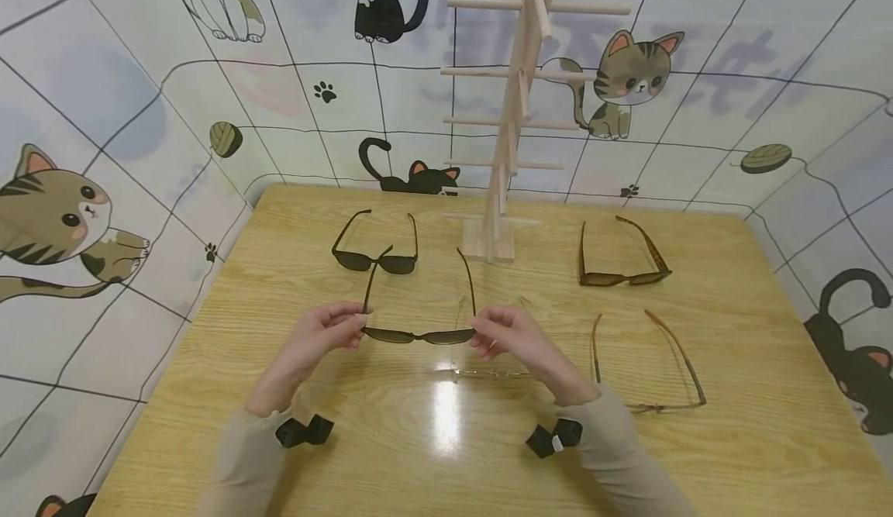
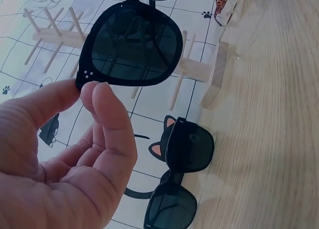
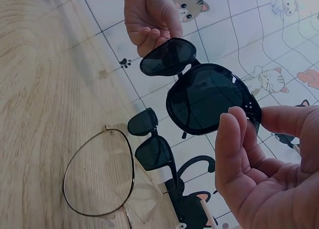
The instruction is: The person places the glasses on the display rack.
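A cat-print backdrop (image 1: 59,215) is stood along the left, back and right edges of a wooden worktop (image 1: 216,323). Toward the left edge, a beige sleeve (image 1: 244,463) is worn above the left hand (image 1: 317,342), with a black block (image 1: 305,431) fixed at the cuff. By the thumb and bent fingers of that hand, the left front corner of the dark sunglasses (image 1: 418,337) is pinched.

Near the back edge, left of the middle, a second black pair (image 1: 377,263) is set down with its temples opened toward the backdrop. Between the two hands, the dark sunglasses are held raised off the worktop, their temples unfolded and pointed at the back edge. Beneath and slightly right of them, thin wire-rimmed glasses (image 1: 495,373) are laid around the worktop's middle, partly covered from above by the right hand (image 1: 515,336). At the middle of the back edge, a wooden stand (image 1: 512,106) with pegs on both sides is placed upright.

By the thumb and curled fingers of the right hand, the right front corner of the dark sunglasses is pinched. Toward the back right corner, tortoiseshell glasses (image 1: 624,279) are rested with temples open; nearer the front, brown-templed glasses (image 1: 656,408) are partly hidden by the right sleeve (image 1: 624,447).
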Demonstrator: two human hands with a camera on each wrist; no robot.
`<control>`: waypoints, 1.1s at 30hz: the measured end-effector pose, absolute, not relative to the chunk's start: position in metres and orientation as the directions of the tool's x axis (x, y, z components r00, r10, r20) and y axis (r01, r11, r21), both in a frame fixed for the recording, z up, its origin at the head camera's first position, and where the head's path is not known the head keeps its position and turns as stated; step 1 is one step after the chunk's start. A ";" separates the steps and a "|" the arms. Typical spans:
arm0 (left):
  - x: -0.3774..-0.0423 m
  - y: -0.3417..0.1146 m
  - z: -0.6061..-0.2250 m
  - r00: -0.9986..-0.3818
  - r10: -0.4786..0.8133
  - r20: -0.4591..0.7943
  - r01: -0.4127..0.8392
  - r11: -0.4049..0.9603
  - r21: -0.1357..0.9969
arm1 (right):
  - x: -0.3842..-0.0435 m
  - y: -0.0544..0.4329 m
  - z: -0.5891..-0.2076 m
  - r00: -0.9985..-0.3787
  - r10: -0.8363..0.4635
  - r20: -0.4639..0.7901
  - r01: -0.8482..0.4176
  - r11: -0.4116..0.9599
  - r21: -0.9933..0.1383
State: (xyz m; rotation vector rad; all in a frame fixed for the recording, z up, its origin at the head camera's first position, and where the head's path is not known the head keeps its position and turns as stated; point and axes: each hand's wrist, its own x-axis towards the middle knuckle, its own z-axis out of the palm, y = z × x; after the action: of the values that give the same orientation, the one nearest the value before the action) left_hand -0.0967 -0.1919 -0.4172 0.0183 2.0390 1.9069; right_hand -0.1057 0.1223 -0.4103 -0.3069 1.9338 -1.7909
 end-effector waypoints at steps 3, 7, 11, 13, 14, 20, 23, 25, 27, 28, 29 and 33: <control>-0.099 -0.186 -0.416 -0.939 0.258 -0.228 -0.212 0.089 0.973 | -0.105 0.128 -0.410 -0.863 -0.466 -0.196 0.155 0.124 -0.980; -0.103 -0.178 -0.414 -0.936 0.278 -0.215 -0.199 0.084 0.976 | -0.104 0.137 -0.408 -0.873 -0.449 -0.191 0.149 0.129 -0.980; -0.109 -0.170 -0.412 -0.932 0.293 -0.213 -0.198 0.081 0.977 | -0.102 0.146 -0.407 -0.886 -0.424 -0.188 0.145 0.132 -0.981; -0.111 -0.165 -0.411 -0.932 0.299 -0.207 -0.190 0.084 0.978 | -0.102 0.151 -0.405 -0.891 -0.413 -0.189 0.147 0.130 -0.980; -0.113 -0.163 -0.411 -0.931 0.301 -0.208 -0.191 0.083 0.978 | -0.102 0.152 -0.405 -0.894 -0.405 -0.190 0.150 0.130 -0.980; -0.120 -0.149 -0.410 -0.924 0.312 -0.221 -0.212 0.064 0.975 | -0.104 0.163 -0.404 -0.906 -0.370 -0.206 0.178 0.107 -0.978; -0.124 -0.142 -0.410 -0.921 0.318 -0.226 -0.220 0.054 0.974 | -0.105 0.168 -0.404 -0.912 -0.355 -0.206 0.181 0.103 -0.978; -0.126 -0.138 -0.409 -0.921 0.321 -0.220 -0.219 0.041 0.975 | -0.106 0.171 -0.403 -0.916 -0.345 -0.205 0.180 0.103 -0.978; -0.128 -0.134 -0.410 -0.922 0.322 -0.217 -0.219 0.031 0.975 | -0.107 0.174 -0.403 -0.918 -0.339 -0.207 0.183 0.102 -0.978; -0.129 -0.132 -0.410 -0.922 0.322 -0.216 -0.219 0.025 0.975 | -0.107 0.176 -0.403 -0.919 -0.337 -0.204 0.181 0.099 -0.978; -0.131 -0.129 -0.410 -0.923 0.319 -0.214 -0.218 0.022 0.976 | -0.108 0.178 -0.403 -0.920 -0.335 -0.204 0.182 0.094 -0.979; -0.135 -0.122 -0.409 -0.923 0.315 -0.221 -0.223 0.030 0.974 | -0.111 0.185 -0.404 -0.924 -0.325 -0.200 0.179 0.093 -0.979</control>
State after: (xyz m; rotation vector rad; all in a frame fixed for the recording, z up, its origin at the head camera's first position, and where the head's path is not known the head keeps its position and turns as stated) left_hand -0.1353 -0.1216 -0.4089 0.0925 1.9387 1.9517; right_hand -0.1107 0.1846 -0.4042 -0.1435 2.0128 -1.8893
